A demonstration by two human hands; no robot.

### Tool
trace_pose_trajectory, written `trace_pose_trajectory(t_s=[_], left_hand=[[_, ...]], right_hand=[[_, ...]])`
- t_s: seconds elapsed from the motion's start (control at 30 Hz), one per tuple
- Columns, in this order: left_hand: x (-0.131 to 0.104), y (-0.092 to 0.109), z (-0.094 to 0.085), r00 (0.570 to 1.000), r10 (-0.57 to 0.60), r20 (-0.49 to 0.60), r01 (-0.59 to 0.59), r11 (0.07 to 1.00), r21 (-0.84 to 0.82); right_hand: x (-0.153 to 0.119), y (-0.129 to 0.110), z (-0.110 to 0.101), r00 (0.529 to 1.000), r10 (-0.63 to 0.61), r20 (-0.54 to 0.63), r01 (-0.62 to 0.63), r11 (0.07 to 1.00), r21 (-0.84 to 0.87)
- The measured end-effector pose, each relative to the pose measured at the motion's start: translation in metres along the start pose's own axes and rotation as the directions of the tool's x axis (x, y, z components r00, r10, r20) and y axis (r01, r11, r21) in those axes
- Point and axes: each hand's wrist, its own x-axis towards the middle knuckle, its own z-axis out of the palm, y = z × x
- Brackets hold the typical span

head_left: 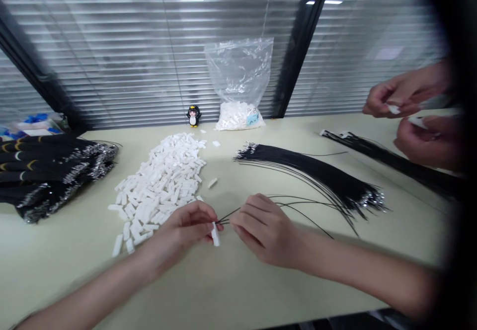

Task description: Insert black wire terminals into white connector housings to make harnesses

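Between the fingers of my left hand (194, 223) is a white plastic connector housing (215, 234), tilted, its lower end sticking out below the fingertips. Several thin black wires (223, 221) run from the housing toward my right hand (263, 228). That hand is closed around the wires, its fingertips hidden behind the knuckles. Beyond it the wires (294, 203) trail out to the right over the table. A heap of white connector housings (160, 181) lies just behind and left of my left hand. Behind my right hand rests a bundle of black wires (309, 166) with shiny metal ends.
Thick black wire bundles (48, 166) lie at the left. A clear bag of white parts (240, 114) and a penguin figurine (193, 116) stand by the blinds. At the right, another person's hands (413, 106) hold small white pieces above more black wires (387, 158).
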Motion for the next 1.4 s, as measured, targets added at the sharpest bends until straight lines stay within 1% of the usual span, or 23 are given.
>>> trace_pose_trajectory(t_s=[0.07, 0.13, 0.2, 0.27, 0.33, 0.4, 0.47, 0.53, 0.7, 0.9, 1.03, 1.27, 1.4], left_hand=[[0.001, 0.001, 0.000, 0.999, 0.005, -0.031, -0.006, 1.000, -0.025], [0.000, 0.001, 0.001, 0.999, 0.003, -0.040, -0.005, 0.999, -0.043], [0.000, 0.002, 0.001, 0.999, 0.000, -0.032, -0.002, 0.999, -0.054], [-0.001, 0.002, 0.001, 1.000, -0.014, -0.020, 0.013, 0.998, -0.055], [-0.002, 0.002, 0.002, 1.000, -0.022, -0.008, 0.021, 0.999, -0.048], [-0.002, 0.002, 0.002, 1.000, -0.016, 0.010, 0.016, 0.999, -0.034], [-0.001, 0.002, 0.002, 1.000, -0.012, 0.024, 0.012, 1.000, -0.015], [0.000, 0.003, 0.001, 1.000, -0.016, 0.025, 0.015, 1.000, 0.010], [0.000, 0.002, -0.001, 1.000, -0.009, 0.027, 0.008, 0.999, 0.037], [0.000, 0.003, 0.000, 0.999, -0.031, 0.012, 0.030, 0.998, 0.049], [0.002, 0.003, -0.001, 1.000, -0.016, 0.027, 0.014, 0.999, 0.050], [0.001, 0.000, -0.002, 1.000, 0.001, 0.027, -0.004, 0.994, 0.106], [0.001, -0.001, -0.003, 0.999, 0.007, 0.041, -0.011, 0.995, 0.098]], right_hand=[[0.001, -0.002, -0.003, 0.991, -0.136, 0.022, 0.134, 0.989, 0.067], [0.002, -0.006, -0.005, 0.963, -0.266, 0.040, 0.256, 0.953, 0.159], [0.002, -0.009, -0.004, 0.940, -0.336, 0.060, 0.317, 0.924, 0.213], [0.000, -0.010, 0.001, 0.928, -0.362, 0.090, 0.336, 0.916, 0.217], [-0.003, -0.009, 0.007, 0.928, -0.337, 0.160, 0.307, 0.934, 0.184], [-0.005, -0.007, 0.013, 0.929, -0.276, 0.249, 0.244, 0.958, 0.150], [-0.007, -0.005, 0.016, 0.919, -0.220, 0.327, 0.184, 0.973, 0.136], [-0.008, -0.004, 0.017, 0.909, -0.203, 0.364, 0.168, 0.978, 0.125], [-0.008, -0.004, 0.016, 0.910, -0.212, 0.356, 0.188, 0.977, 0.101], [-0.006, -0.005, 0.015, 0.905, -0.200, 0.375, 0.177, 0.980, 0.095], [-0.008, -0.007, 0.016, 0.908, -0.181, 0.378, 0.163, 0.983, 0.078], [-0.006, -0.007, 0.016, 0.916, -0.194, 0.350, 0.178, 0.981, 0.078], [-0.007, -0.007, 0.016, 0.919, -0.203, 0.338, 0.186, 0.979, 0.083]])
